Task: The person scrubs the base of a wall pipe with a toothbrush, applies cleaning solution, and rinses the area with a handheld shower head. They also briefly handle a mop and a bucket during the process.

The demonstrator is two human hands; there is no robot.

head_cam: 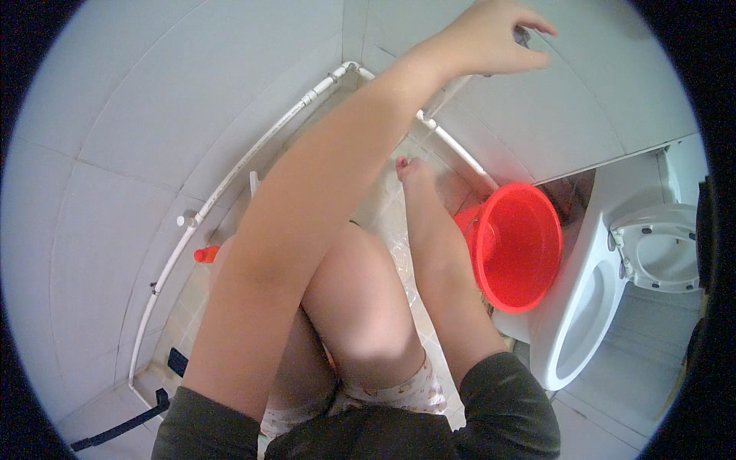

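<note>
My left hand is raised at the upper right in front of the tiled wall, its thumb and forefinger spread apart. A small dark metal piece, perhaps part of a tap, shows in the gap between them; whether I touch it is unclear. Below it, a pipe runs down from behind this hand. My right hand is low near the wet floor, with curled fingers; what it may hold is hidden. To the right of that arm a red plastic bucket is tilted, its mouth facing me.
White pipes run along the foot of the walls. A sink basin and a toilet seat are at the right. A red-capped bottle is at the left, near my knee. A black strap is at the lower left.
</note>
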